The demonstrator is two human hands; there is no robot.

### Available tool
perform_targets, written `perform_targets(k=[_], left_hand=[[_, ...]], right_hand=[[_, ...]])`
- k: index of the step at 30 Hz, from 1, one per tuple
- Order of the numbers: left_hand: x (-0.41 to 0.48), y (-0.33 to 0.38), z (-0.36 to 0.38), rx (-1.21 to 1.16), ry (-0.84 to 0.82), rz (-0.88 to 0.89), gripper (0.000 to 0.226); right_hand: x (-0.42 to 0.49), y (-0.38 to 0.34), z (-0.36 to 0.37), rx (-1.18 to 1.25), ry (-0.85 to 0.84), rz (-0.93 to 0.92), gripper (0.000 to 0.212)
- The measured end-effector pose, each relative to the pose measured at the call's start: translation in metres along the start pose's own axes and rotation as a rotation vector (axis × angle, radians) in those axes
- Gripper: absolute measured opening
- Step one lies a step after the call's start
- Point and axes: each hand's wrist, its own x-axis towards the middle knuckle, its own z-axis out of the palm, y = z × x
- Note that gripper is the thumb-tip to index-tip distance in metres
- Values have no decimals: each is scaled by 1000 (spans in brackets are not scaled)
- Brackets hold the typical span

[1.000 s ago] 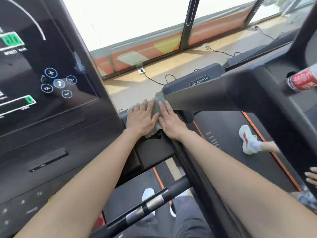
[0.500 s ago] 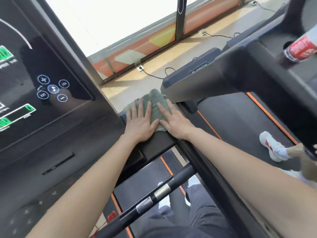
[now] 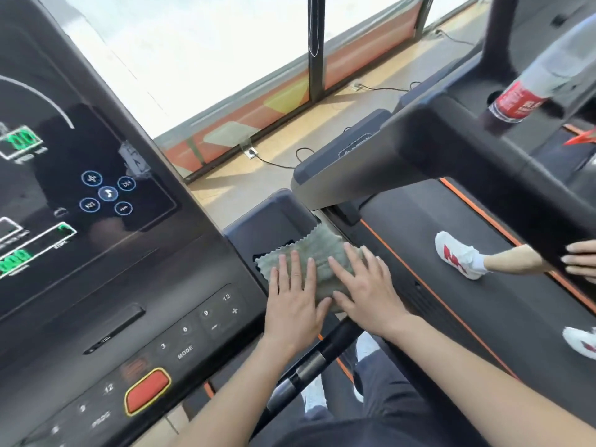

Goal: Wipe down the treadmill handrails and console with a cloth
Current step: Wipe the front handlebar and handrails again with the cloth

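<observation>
1. Cloth [image 3: 309, 253]: grey-green, soft and nappy, slightly rumpled, with zigzag-cut edges.
2. Console [image 3: 96, 221], to the left of the left hand: glossy black panel with a lit screen, flat printed keys and a rounded red stop button [image 3: 146, 390] rimmed in yellow.
3. Handrail [image 3: 309, 366], under the wrists: round black bar with a dull metal band.
4. Left hand [image 3: 295, 304] and right hand [image 3: 367, 291] lie flat side by side, fingers straight and spread, pressing down on the cloth. Nothing is gripped. The thumbs are close together; I cannot tell if they touch.
5. The cloth sits under the fingers of both hands. Its far edge and left corner show beyond the fingertips, spread over a dark matte tray [image 3: 274, 217] just right of the console.
6. Well beyond the right hand, a clear bottle [image 3: 522, 98] with a red label stands on the neighbouring machine.
7. Hidden or unclear: the near part of the cloth is covered by my palms, the screen figures are blurred, and the console runs off the left edge.
</observation>
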Motion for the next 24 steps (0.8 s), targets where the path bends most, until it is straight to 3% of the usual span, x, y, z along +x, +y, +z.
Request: perform_targets(k=[3,5,10,16,24], left_hand=[[4,-4,-3,-52,-5,22,75],[13,-9,-5,-40,13,29,73],[50,-24,-11,-21,11,39,75],[95,-42,-28,-47,27,77,67],[118,-30,-37,-19,-20,184,60]], right_hand=[[3,-12,-1,-132,192,-5,64],[14,-16,2,-112,204,-54,65],[42,-10,16,64,64,-131,75],[84,2,-6,443,-107,2,74],[71,-1,-12,474,-129,156,78]])
